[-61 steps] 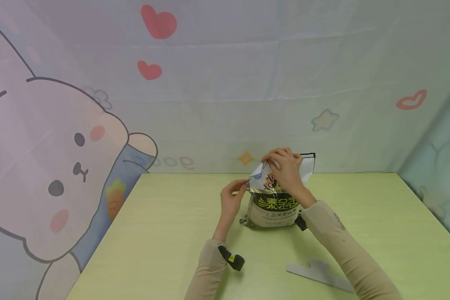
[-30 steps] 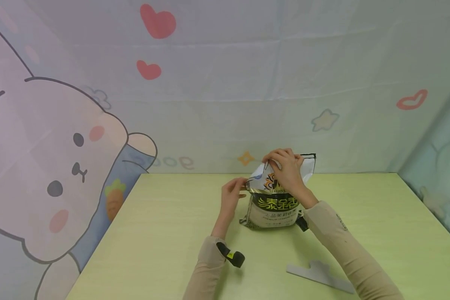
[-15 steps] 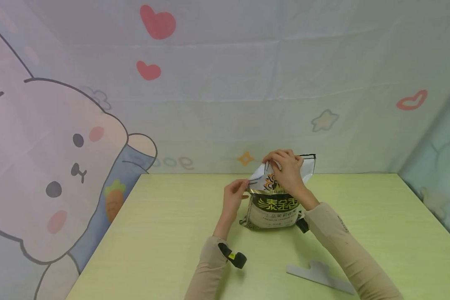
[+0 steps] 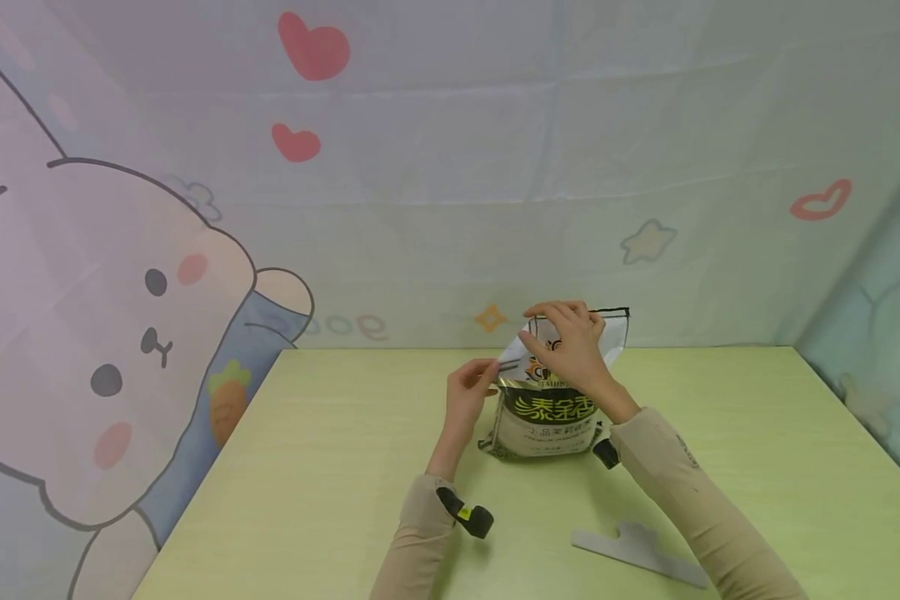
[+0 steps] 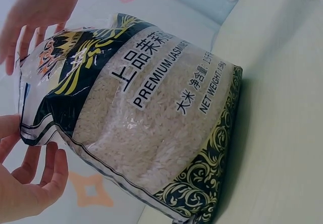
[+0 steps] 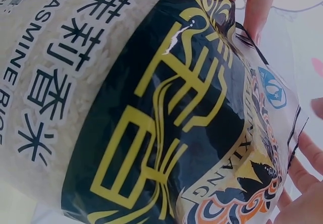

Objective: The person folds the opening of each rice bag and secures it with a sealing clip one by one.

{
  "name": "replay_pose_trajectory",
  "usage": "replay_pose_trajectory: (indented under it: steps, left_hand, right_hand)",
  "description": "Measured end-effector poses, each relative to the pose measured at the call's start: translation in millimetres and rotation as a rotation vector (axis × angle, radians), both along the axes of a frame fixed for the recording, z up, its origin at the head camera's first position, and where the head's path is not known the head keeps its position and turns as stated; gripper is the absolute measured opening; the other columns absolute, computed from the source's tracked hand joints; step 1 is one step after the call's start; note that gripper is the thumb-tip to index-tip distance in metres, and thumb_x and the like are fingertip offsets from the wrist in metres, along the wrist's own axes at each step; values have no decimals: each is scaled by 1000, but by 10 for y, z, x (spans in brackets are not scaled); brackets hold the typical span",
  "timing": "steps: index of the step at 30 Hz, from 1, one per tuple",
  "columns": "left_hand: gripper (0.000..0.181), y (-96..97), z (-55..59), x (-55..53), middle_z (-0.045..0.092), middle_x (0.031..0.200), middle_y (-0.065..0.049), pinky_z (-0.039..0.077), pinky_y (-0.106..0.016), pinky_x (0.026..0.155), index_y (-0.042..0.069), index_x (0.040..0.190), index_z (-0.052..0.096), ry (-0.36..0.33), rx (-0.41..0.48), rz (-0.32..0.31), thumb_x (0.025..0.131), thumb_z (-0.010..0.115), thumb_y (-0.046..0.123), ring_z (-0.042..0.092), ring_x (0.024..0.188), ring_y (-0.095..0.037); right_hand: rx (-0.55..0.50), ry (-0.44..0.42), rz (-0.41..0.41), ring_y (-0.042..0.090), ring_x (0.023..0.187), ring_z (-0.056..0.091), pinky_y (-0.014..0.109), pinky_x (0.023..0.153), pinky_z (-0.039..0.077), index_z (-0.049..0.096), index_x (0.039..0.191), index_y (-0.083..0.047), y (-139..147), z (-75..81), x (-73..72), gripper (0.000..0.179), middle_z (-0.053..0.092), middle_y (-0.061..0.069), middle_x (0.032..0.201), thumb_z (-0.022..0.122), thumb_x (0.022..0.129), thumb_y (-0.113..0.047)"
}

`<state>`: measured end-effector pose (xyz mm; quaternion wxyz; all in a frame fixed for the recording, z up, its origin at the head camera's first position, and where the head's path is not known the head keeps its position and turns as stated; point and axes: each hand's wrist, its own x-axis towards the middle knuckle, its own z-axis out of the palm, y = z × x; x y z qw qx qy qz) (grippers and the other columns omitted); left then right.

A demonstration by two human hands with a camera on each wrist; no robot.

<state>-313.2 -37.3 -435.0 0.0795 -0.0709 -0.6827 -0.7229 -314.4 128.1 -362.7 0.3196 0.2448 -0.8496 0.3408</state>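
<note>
A bag of jasmine rice [image 4: 547, 433] stands upright on the table, clear plastic over white grains with a dark band across it. My left hand [image 4: 467, 396] pinches the upper left corner of the bag; in the left wrist view the thumb of that left hand [image 5: 30, 183] lies on the corner with the fingers behind. At the bag's top edge is my right hand [image 4: 573, 346], fingers over and behind the edge, thumb spread away from the front. The right wrist view shows the right hand's fingers [image 6: 305, 168] beyond the edge, partly hidden by the bag.
A grey-white bag clip [image 4: 637, 550] lies near the table's front, close to the right sleeve [image 4: 701, 500]. Behind the table [image 4: 330, 467] hangs a printed cloth backdrop [image 4: 435, 208]. Both wrists carry black straps.
The right thumb has come off the bag's front, and the top left flap stands straighter. The left fingers shifted briefly at the corner and pinch it again. The bag and clip stay put.
</note>
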Motion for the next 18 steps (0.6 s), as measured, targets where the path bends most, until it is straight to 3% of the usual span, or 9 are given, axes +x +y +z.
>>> replay_pose_trajectory:
  steps: [7,18]
  left_hand:
    - [23,-1,207,186,63,98,-22,54,-40,76,-6,100,61,6,-24,-10,87,57,12,58,73,-5]
    - [23,-11,191,195,62,102,-23,54,-41,75,-5,102,61,15,-28,-22,87,56,12,58,76,-5]
  right_hand:
    - [6,7,3,29,101,39,54,82,18,60,107,-10,24,-24,0,27,59,12,113,62,82,-20]
    - [18,16,-14,29,102,40,54,84,18,60,110,-11,35,-42,-3,29,59,12,116,62,82,-17]
